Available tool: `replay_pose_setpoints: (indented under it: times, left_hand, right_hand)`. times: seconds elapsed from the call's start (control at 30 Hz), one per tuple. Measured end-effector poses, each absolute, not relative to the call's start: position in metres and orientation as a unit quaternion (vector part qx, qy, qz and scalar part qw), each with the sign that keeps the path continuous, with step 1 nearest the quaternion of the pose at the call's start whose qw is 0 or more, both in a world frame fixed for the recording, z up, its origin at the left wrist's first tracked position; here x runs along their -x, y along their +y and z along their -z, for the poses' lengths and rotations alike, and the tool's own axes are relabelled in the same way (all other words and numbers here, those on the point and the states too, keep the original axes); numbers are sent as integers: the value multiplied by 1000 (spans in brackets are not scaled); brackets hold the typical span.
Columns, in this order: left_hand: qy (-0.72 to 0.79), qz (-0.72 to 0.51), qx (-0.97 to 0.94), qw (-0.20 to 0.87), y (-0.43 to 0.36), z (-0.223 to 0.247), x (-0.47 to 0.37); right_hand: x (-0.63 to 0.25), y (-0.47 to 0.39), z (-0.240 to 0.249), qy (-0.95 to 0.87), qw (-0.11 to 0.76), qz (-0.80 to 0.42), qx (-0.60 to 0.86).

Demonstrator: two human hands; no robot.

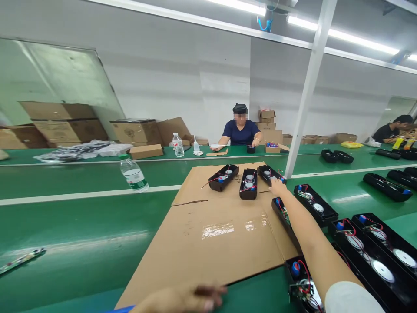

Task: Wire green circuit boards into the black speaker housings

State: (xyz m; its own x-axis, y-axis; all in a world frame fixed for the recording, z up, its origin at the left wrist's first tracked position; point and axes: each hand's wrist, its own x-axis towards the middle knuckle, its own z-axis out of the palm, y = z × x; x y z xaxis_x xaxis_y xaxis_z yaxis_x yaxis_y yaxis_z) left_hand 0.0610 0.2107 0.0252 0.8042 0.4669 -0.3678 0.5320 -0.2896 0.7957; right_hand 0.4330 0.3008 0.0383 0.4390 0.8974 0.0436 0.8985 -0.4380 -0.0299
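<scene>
My right hand (278,188) reaches far out over the right side of a flat cardboard sheet (192,243). Its fingers close on the near end of a black speaker housing (267,173) with round silver speakers and red wires inside. Left of that, two similar housings lie open side up, a middle housing (248,184) and an angled housing (223,177). Under my right forearm another housing (282,213) is partly hidden. My left hand (189,299), slightly blurred, hovers at the cardboard's near edge with its fingers apart and nothing in them.
More housings (374,256) line the green bench on the right. A water bottle (133,174) stands left of the cardboard, and a circuit board strip (22,261) lies far left. A white post (311,87) rises at the right. Across the bench sits a co-worker (241,130).
</scene>
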Motion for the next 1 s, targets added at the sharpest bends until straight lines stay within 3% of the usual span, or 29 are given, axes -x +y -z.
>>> replay_pose_setpoints:
  times: [0.17,0.37,0.6,1.0]
  left_hand:
    - [447,-144,-815,338,333,-12,-100]
    - [474,-160,-854,141,436,1,-147]
    - [502,-91,-860,31,446,11,-183]
    - [490,-53,-870,-15,417,12,-166]
  right_hand:
    - [-428,332,-25,-491,5,-2,871]
    - [-431,348,-20,-508,-11,-22,861]
    - [-397,374,-18,-607,-11,-69,791]
    - [-319,344,-20,-623,-67,-101,773]
